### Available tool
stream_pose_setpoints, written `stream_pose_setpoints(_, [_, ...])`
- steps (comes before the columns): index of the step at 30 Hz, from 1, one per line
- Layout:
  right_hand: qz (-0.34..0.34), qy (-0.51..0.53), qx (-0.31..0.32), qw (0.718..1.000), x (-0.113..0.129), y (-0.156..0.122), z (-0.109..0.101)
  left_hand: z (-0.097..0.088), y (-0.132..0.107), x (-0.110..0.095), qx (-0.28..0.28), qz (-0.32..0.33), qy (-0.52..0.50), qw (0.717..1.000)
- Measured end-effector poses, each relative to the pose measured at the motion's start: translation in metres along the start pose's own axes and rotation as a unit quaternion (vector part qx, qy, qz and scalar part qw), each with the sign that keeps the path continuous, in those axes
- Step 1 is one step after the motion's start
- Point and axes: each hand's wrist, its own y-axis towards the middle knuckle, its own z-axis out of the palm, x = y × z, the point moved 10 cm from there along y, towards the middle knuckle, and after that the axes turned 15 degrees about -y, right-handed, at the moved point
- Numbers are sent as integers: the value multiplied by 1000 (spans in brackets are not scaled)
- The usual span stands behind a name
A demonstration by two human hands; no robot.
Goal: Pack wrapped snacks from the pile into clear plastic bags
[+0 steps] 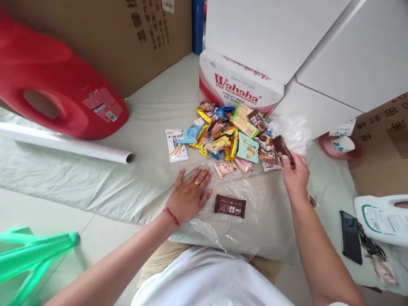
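My left hand (190, 193) lies flat with fingers spread on the cloth-covered surface, at the edge of a clear plastic bag (251, 187). On the bag, to the right of that hand, rests a dark brown wrapped snack bar (230, 206). My right hand (296, 172) pinches another dark brown wrapped snack (282, 148) at the right side of the pile. Several snacks in colourful wrappers (223, 131) are heaped in front of both hands. A white snack packet (176, 145) lies at the heap's left.
Behind the heap stands a white and red Wahaba carton (239, 85). A red jug (63, 80) and a white roll (70, 142) are on the left. At the right are a paper cup (341, 144), a phone (351, 237) and a white bottle (382, 219). A green stool (35, 250) stands lower left.
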Motion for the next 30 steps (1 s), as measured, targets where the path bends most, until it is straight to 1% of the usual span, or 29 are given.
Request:
stream_pose_setpoints(1, [46, 42, 19, 998, -10, -12, -2, 0, 0, 1, 1, -5, -6, 1000])
stream_pose_setpoints(2, [83, 78, 55, 992, -15, -26, 0, 1, 0, 1, 4, -9, -11, 1000])
stream_pose_setpoints(3, [107, 107, 99, 984, -15, -41, 5, 2, 0, 2, 7, -13, -14, 1000])
stream_pose_setpoints(5, [123, 144, 189, 964, -2, -72, 16, 3, -1, 3, 13, -17, -16, 1000])
stream_pose_setpoints(6, [117, 151, 227, 955, 8, -87, 21, 4, -1, 3, 16, -17, -15, 1000])
stream_pose_setpoints(8, [78, 148, 286, 943, 34, -112, 31, 5, -1, 3, 21, -18, -11, 1000])
stream_pose_setpoints(10, [13, 141, 342, 929, 61, -134, 45, 5, -2, 3, 25, -17, -5, 1000])
stream_pose_setpoints(11, [-30, 122, 356, 926, 73, -142, 50, 5, -2, 2, 26, -16, -3, 1000])
stream_pose_setpoints(12, [-75, 87, 355, 928, 83, -147, 53, 5, -2, 2, 26, -16, -1, 1000])
stream_pose_setpoints(13, [-117, 41, 338, 933, 91, -150, 53, 5, -2, 2, 26, -15, 1, 1000])
stream_pose_setpoints(15, [-184, -48, 289, 938, 102, -154, 49, 5, -1, 2, 26, -13, 2, 1000])
stream_pose_setpoints(16, [-210, -75, 274, 936, 108, -157, 47, 5, -2, 2, 27, -11, 2, 1000])
stream_pose_setpoints(17, [-236, -88, 271, 929, 114, -162, 46, 6, -2, 1, 26, -10, 2, 1000])
stream_pose_setpoints(19, [-286, -97, 288, 909, 126, -174, 47, 5, -2, 1, 25, -10, 2, 1000])
stream_pose_setpoints(20, [-300, -103, 298, 900, 129, -179, 48, 5, -2, 1, 24, -10, 2, 1000])
stream_pose_setpoints(22, [-303, -112, 310, 894, 129, -184, 52, 5, -2, 2, 22, -14, 2, 1000])
stream_pose_setpoints(27, [-263, -94, 302, 911, 114, -175, 57, 5, -2, 2, 27, -12, -2, 1000])
stream_pose_setpoints(30, [-262, -117, 312, 906, 113, -171, 63, 5, -3, 2, 26, -9, -6, 1000])
